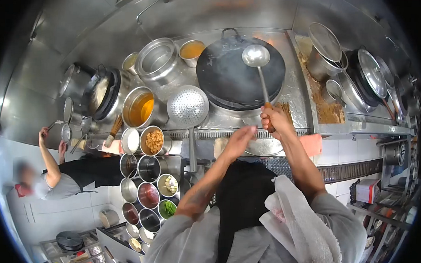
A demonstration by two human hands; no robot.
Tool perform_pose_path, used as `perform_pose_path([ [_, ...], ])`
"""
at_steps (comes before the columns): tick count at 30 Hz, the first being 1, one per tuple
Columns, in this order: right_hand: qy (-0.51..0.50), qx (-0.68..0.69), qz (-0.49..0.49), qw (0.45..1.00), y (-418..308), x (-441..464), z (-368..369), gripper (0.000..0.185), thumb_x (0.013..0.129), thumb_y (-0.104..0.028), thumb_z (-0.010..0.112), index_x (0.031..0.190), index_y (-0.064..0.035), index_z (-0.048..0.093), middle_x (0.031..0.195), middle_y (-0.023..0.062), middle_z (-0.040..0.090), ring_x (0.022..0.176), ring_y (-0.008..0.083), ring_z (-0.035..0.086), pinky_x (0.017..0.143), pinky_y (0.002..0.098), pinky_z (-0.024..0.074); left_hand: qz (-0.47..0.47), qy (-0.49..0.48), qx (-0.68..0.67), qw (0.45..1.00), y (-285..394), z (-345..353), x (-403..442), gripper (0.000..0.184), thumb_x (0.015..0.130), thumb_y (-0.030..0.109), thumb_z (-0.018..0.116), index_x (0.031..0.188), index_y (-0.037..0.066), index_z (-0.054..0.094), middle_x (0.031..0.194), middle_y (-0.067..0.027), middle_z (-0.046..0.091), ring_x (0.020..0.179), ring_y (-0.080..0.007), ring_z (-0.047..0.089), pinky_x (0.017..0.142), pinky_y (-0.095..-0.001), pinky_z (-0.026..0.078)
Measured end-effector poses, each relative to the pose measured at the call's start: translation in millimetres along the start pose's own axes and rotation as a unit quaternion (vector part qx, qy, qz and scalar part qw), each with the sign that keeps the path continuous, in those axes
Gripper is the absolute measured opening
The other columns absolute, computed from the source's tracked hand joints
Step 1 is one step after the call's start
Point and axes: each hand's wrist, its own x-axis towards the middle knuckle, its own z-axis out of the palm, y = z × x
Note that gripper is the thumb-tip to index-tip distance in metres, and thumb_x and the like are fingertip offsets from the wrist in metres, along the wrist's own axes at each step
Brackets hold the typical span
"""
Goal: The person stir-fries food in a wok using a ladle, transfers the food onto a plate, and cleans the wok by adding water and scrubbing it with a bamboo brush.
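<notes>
My right hand (277, 121) is wrapped round the wooden handle of a steel ladle (256, 56), whose bowl hangs over the dark wok (222, 78). A haze of steam or smoke rises from the wok, and its contents are hard to make out. Near the front edge of the stove, my left hand (240, 141) reaches out with its fingers extended and nothing in it. To the left of the wok lies a perforated strainer (188, 105), its handle pointing down towards me. A bamboo brush (286, 112) stands just beyond my right hand.
Left of the strainer are a pot of orange oil (143, 110), a tub of fried brown pieces (154, 141) and several seasoning pots (148, 194). A co-worker (77, 172) stands at the far left by another wok. Pots and a mesh strainer (325, 41) crowd the right.
</notes>
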Motion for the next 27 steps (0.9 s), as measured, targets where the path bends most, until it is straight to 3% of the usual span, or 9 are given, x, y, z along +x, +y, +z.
perform_pose_path([
  [6,0.05,-0.228,-0.1,0.967,34.9,-14.2,-65.7,0.045,0.101,-0.04,0.05,0.097,0.0022,0.064,0.082,0.0128,0.067,0.072,0.025,0.065,0.067,0.0385,0.0524,-0.179,-0.051,-0.24,0.953,15.9,54.8,50.6,0.061,0.094,0.06,0.052,0.128,0.01,0.053,0.114,-0.0081,0.064,0.098,-0.0243,0.063,0.086,-0.0391,0.048],
  [8,0.172,-0.376,-0.272,0.869,33.9,-31.0,-110.3,0.05,0.099,-0.043,0.053,0.093,0.0044,0.066,0.087,0.0224,0.069,0.085,0.0342,0.067,0.078,0.0438,0.0512,-0.209,-0.037,-0.372,0.904,36.6,63.6,38.5,0.057,0.094,0.05,0.055,0.124,0.002,0.053,0.108,-0.0123,0.063,0.091,-0.0239,0.062,0.084,-0.0399,0.049],
  [11,0.246,-0.632,-0.127,0.724,55.1,-54.1,-183.3,0.051,0.086,-0.038,0.067,0.112,0.0053,0.062,0.103,0.0306,0.065,0.1,0.0419,0.064,0.088,0.0452,0.051,-0.131,-0.141,-0.453,0.87,17.7,-0.1,67.8,0.04,0.098,0.033,0.054,0.112,-0.005,0.054,0.083,-0.0073,0.061,0.07,-0.0137,0.059,0.061,-0.0272,0.048],
  [16,0.206,-0.644,-0.086,0.731,108.1,-8.3,-236.5,0.062,0.079,-0.038,0.071,0.117,0.0091,0.056,0.106,0.031,0.065,0.101,0.0412,0.065,0.088,0.0447,0.0524,-0.279,-0.023,-0.192,0.941,98.2,-77.0,101.3,0.025,0.093,0.021,0.059,0.096,-0.003,0.054,0.069,-0.0021,0.055,0.057,-0.0145,0.055,0.05,-0.029,0.045],
  [17,0.176,-0.574,-0.039,0.799,100.1,-6.4,-233.8,0.065,0.08,-0.039,0.07,0.12,0.0095,0.053,0.105,0.0291,0.066,0.099,0.0372,0.066,0.085,0.0435,0.0536,-0.279,-0.007,0.17,0.945,109.0,-68.9,92.6,0.024,0.092,0.018,0.058,0.1,-0.004,0.053,0.076,-0.0074,0.061,0.066,-0.0197,0.061,0.055,-0.0322,0.049],
  [21,0.069,-0.096,0.05,0.992,35.8,-44.0,-240.4,0.052,0.091,-0.033,0.062,0.125,0.005,0.05,0.096,0.017,0.066,0.076,0.0199,0.065,0.059,0.0321,0.0544,-0.013,0.198,0.791,0.579,82.6,-82.4,67.4,0.028,0.09,0.012,0.052,0.111,-0.005,0.051,0.098,-0.0247,0.07,0.088,-0.0365,0.07,0.071,-0.0406,0.057],
  [22,0.052,0.165,0.004,0.985,24.1,-52.4,-240.3,0.047,0.093,-0.031,0.06,0.125,0.0024,0.05,0.097,0.0151,0.065,0.071,0.0167,0.063,0.055,0.0299,0.0529,-0.013,0.199,0.788,0.583,77.3,-87.5,61.9,0.028,0.09,0.012,0.052,0.111,-0.005,0.051,0.098,-0.0247,0.07,0.088,-0.0365,0.07,0.071,-0.0406,0.057],
  [26,-0.078,0.146,-0.112,0.98,-46.8,-31.6,-221.4,0.06,0.094,-0.035,0.065,0.14,-0.0059,0.041,0.107,0.0162,0.063,0.086,0.0192,0.064,0.065,0.0303,0.0544,-0.01,0.205,0.767,0.608,62.5,-107.3,54.0,0.029,0.09,0.012,0.052,0.114,-0.004,0.052,0.095,-0.0263,0.069,0.073,-0.0418,0.069,0.067,-0.0456,0.057],
  [27,0.02,0.101,-0.158,0.982,-73.8,-25.0,-187.1,0.063,0.094,-0.035,0.064,0.147,-0.013,0.038,0.106,0.0143,0.064,0.086,0.0183,0.064,0.064,0.0306,0.0542,-0.071,0.153,0.659,0.733,83.0,-94.5,43.4,0.028,0.09,0.014,0.053,0.112,-0.003,0.054,0.091,-0.023,0.068,0.068,-0.0367,0.068,0.061,-0.0431,0.056],
])
